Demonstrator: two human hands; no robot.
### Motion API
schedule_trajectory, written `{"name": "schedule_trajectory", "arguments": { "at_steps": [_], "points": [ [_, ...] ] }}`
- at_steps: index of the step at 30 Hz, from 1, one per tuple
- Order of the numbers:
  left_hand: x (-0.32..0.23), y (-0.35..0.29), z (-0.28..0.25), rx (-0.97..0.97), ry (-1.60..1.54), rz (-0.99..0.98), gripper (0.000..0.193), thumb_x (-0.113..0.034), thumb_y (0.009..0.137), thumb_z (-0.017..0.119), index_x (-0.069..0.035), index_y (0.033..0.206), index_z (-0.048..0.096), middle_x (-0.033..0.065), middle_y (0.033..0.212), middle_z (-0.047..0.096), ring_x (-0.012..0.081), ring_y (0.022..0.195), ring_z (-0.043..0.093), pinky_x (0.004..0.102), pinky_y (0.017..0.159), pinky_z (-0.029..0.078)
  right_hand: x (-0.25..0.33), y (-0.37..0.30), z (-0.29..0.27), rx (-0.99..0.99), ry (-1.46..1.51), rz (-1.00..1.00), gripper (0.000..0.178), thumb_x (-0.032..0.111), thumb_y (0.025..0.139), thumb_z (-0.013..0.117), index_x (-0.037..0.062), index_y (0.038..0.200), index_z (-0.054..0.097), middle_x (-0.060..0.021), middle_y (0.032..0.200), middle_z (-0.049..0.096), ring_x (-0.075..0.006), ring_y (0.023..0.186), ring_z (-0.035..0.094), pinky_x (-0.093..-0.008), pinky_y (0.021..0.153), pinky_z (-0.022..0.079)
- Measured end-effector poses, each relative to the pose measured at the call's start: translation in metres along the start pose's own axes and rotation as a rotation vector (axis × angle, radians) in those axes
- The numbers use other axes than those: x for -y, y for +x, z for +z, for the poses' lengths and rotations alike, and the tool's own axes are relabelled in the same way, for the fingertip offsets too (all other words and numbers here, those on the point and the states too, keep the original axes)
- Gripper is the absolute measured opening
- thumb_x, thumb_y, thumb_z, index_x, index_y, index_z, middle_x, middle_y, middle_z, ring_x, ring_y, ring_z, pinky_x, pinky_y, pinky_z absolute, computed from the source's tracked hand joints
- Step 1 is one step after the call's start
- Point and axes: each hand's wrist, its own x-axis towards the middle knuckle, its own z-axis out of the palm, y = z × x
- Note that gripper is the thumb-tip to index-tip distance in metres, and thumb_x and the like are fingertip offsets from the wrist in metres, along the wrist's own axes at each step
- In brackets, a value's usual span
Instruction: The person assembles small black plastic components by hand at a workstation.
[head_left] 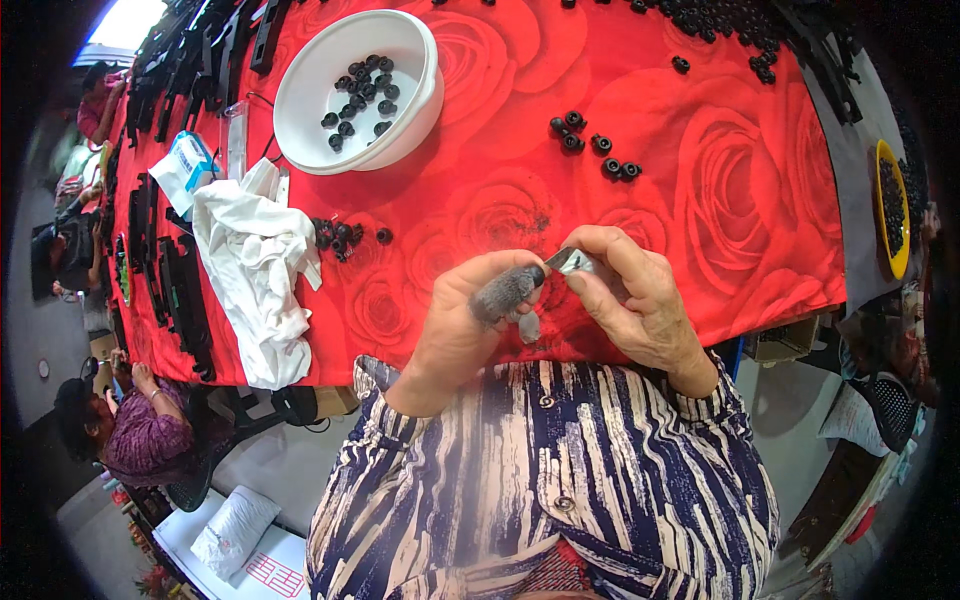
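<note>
My left hand (pixel 455 325) is closed, pinching a small black round part (pixel 537 276) at its fingertips. A grey, dust-covered wrap (pixel 504 294) covers one of its digits, and a second pale wrap (pixel 529 327) shows just below. My right hand (pixel 640 305) grips a small blade with a whitish wrapping (pixel 575 263) between thumb and index finger. The blade's thin dark tip touches or nearly touches the black part. Both hands are over the front edge of the red rose-patterned tablecloth (pixel 440 225). Dark crumbs (pixel 540 218) are scattered just beyond the fingers.
A white bowl (pixel 432 100) with several black round parts stands at the far left. More such parts (pixel 602 144) lie right of it and beside a crumpled white cloth (pixel 255 270). Long black pieces (pixel 178 300) line the left edge. A yellow-rimmed tray (pixel 903 255) sits far right. Other people (pixel 150 430) sit left.
</note>
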Motion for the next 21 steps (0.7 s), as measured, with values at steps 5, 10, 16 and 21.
{"name": "schedule_trajectory", "arguments": {
  "at_steps": [5,10,16,21],
  "points": [
    [-0.002,0.000,0.003,0.021,-0.029,-0.010,0.028,-0.012,0.089,0.058,0.003,0.112,0.057,0.0073,0.088,0.061,0.0112,0.076,0.059,0.0276,0.063,0.053,0.004,0.000,0.000,0.019,-0.015,-0.007,0.023,0.002,0.083,0.060,-0.0001,0.105,0.053,-0.0101,0.073,0.057,-0.0145,0.056,0.054,-0.0273,0.050,0.041],
    [-0.004,0.000,0.003,0.013,-0.013,-0.004,0.028,-0.013,0.089,0.058,0.003,0.112,0.057,0.0070,0.088,0.061,0.0111,0.077,0.059,0.0283,0.065,0.053,0.003,0.004,0.001,0.010,-0.036,-0.057,0.022,0.002,0.082,0.060,-0.0024,0.104,0.055,-0.0128,0.080,0.059,-0.0172,0.062,0.059,-0.0284,0.052,0.044],
    [-0.006,0.000,0.007,-0.014,0.000,-0.020,0.026,-0.012,0.089,0.057,0.002,0.111,0.058,0.0062,0.088,0.061,0.0105,0.077,0.059,0.0277,0.065,0.052,0.006,0.008,0.001,0.024,-0.043,-0.061,0.020,0.001,0.083,0.058,-0.0031,0.102,0.056,-0.0158,0.083,0.061,-0.0223,0.066,0.063,-0.0310,0.055,0.047],
    [-0.005,0.000,0.006,-0.022,0.026,-0.022,0.026,-0.012,0.089,0.057,0.002,0.111,0.058,0.0058,0.088,0.061,0.0100,0.077,0.058,0.0268,0.065,0.052,0.007,0.011,0.001,0.026,-0.062,-0.088,0.018,0.003,0.084,0.057,-0.0031,0.102,0.056,-0.0166,0.082,0.061,-0.0260,0.068,0.063,-0.0332,0.057,0.048]
  ]
}}
